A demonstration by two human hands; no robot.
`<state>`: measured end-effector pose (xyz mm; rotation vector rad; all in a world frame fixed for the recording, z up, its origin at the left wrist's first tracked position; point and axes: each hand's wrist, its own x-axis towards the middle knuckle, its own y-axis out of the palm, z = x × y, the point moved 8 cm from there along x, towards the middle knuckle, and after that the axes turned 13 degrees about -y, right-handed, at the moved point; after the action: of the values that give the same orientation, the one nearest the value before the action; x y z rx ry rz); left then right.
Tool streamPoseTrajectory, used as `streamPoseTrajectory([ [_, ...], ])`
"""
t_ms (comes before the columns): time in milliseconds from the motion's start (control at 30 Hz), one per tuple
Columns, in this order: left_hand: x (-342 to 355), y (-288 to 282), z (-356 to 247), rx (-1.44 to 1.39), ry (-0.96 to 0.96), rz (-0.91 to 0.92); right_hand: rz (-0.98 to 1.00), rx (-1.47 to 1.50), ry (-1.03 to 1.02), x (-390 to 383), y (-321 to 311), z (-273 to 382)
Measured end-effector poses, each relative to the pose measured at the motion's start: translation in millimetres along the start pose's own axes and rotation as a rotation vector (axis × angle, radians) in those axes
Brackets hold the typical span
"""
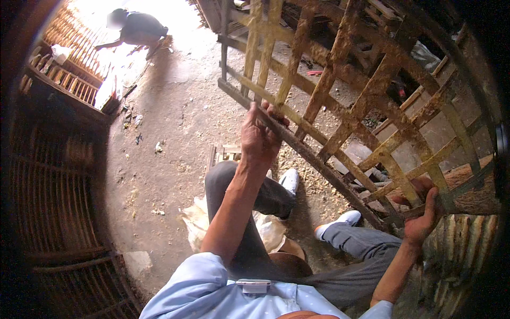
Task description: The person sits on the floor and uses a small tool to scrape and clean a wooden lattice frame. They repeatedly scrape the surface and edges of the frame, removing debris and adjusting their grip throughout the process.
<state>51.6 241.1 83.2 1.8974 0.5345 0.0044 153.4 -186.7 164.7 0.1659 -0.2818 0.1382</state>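
Observation:
A large lattice panel (330, 66) of crossed flat wooden or bamboo slats is raised and tilted in front of me, filling the upper right. Dirt and yellowish stains mark its slats. Around its dark lower rail (313, 150) my left hand (259, 137) is closed, near the left end, with the thumb on the near side. My right hand (423, 217) grips the panel's lower right corner, the thumb up and the fingers behind the slats. Parts of the fingers of both hands are hidden by the panel.
Between my legs and the panel lies a small slatted wooden piece (228, 151). A pale sack (195, 222) is beside my left leg. Slatted walls (58, 186) line the left; corrugated sheet (467, 242) stands lower right. Another person (142, 29) bends over at the bright far left.

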Motion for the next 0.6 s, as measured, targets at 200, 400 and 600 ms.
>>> streamPoseTrajectory([
  [200,-8.3,31.7,22.2,0.137,-0.186,0.155,-0.207,-0.070,-0.056,-4.8,2.6,26.1],
  [400,-4.7,25.2,28.0,0.330,-0.124,0.084,-0.190,-0.019,-0.136,-8.4,-4.1,18.8],
  [600,-9.3,18.4,25.8,0.454,-0.051,-0.046,-0.067,0.047,-0.105,-18.9,7.7,17.2],
])
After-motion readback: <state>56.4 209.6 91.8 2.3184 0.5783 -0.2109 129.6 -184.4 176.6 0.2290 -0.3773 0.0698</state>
